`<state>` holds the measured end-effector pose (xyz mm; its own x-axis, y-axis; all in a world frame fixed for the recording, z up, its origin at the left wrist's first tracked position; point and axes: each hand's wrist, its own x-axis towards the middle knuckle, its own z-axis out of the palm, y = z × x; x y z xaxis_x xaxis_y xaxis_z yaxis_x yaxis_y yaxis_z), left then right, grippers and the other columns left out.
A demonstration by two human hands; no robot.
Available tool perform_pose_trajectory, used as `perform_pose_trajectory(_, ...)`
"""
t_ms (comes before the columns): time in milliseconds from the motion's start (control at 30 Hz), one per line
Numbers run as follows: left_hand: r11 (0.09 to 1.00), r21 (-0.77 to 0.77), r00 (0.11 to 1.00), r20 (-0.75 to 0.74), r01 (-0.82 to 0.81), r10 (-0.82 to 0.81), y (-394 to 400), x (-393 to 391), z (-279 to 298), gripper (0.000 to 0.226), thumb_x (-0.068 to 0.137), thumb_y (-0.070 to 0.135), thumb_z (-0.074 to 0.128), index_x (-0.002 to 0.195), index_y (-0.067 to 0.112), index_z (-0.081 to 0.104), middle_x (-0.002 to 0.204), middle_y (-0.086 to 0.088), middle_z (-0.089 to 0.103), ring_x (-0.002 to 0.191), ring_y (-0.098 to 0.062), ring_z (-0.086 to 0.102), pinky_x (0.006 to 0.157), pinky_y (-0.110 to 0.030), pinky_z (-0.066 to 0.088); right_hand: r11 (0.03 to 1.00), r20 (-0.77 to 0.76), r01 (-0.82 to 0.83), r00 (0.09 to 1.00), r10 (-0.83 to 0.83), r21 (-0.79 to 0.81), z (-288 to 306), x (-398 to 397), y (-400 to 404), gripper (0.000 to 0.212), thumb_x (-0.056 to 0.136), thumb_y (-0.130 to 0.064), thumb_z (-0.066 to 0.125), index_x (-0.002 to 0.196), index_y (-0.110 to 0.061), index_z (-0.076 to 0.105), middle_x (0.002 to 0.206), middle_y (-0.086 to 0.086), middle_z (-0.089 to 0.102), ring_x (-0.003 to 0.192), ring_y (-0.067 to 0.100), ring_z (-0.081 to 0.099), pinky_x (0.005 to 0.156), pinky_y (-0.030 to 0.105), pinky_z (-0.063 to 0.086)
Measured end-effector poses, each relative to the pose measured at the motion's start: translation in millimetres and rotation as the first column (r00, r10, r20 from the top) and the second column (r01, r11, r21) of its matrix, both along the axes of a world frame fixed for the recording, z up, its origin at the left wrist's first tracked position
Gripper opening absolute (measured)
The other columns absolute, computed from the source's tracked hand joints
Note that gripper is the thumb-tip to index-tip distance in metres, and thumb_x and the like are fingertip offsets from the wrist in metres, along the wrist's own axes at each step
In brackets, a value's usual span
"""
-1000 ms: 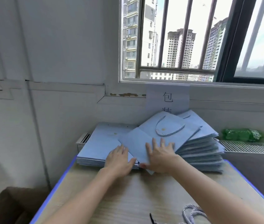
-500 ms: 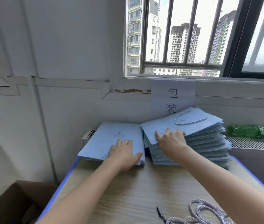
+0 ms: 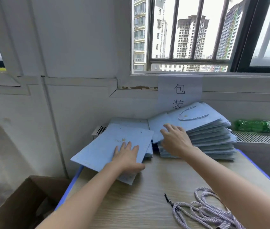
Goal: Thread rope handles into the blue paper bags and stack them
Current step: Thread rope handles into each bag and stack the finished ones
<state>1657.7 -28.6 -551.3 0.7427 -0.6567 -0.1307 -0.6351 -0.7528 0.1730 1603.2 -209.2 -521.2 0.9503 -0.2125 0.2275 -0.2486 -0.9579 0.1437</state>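
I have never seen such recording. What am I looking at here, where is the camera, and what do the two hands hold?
There is no machine: a person works with bare hands, filmed by one camera worn on the head, looking down. On the wooden table with blue edge lie two piles of flat blue paper bags. The left hand grips the top unthreaded blue bag, thumb underneath. The right hand rests open on the taller pile of bags with rope handles. Loose pale twisted ropes wait near the front.
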Motion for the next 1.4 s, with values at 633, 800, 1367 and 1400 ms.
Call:
perform_pose_trajectory(633,0.989,-0.095,0.977,0.169,-0.115,0.130,48.5,-81.5,-33.9,0.073,0.086,0.070,0.037,0.141,0.023,0.031,0.147,-0.007,0.021,0.137,-0.025,0.014,0.111,-0.048,0.016,0.934,-0.178,0.173,0.976,-0.121,0.313,-35.8,-87.7,26.9,0.031,0.090,-0.028,0.054,0.065,-0.011,0.046,0.077,0.006,0.055,0.073,0.023,0.053,0.060,0.028,0.040)
perform_pose_trajectory(800,0.981,-0.103,0.986,0.040,0.166,-0.162,43.0,-94.1,-38.5,0.077,0.085,0.071,0.040,0.149,0.034,0.017,0.156,0.006,0.009,0.143,-0.012,0.002,0.118,-0.044,-0.002,0.900,0.079,0.206,0.964,-0.255,0.385,-60.0,-73.6,7.3,0.022,0.092,-0.032,0.050,0.082,-0.013,0.049,0.091,0.007,0.059,0.087,0.026,0.056,0.066,0.031,0.037)
perform_pose_trajectory(1367,0.926,-0.308,0.965,0.212,0.216,-0.155,45.9,-62.9,-35.2,0.029,0.090,0.048,0.054,0.101,0.021,0.057,0.113,0.006,0.050,0.113,-0.013,0.042,0.096,-0.030,0.034,0.710,0.124,-0.311,0.945,0.304,0.632,-38.1,-95.9,46.1,0.017,0.085,-0.013,0.064,0.082,-0.028,0.072,0.086,-0.007,0.070,0.080,0.010,0.061,0.077,0.022,0.046)
perform_pose_trajectory(1400,0.948,-0.274,0.971,0.217,0.163,-0.104,45.0,-69.4,-32.4,0.040,0.087,0.057,0.051,0.103,0.020,0.055,0.113,0.005,0.050,0.113,-0.015,0.041,0.097,-0.032,0.035,0.731,0.079,-0.310,0.940,0.333,0.607,-37.0,-97.3,48.7,0.017,0.085,-0.013,0.063,0.083,-0.028,0.071,0.087,-0.005,0.070,0.081,0.011,0.060,0.078,0.023,0.045)
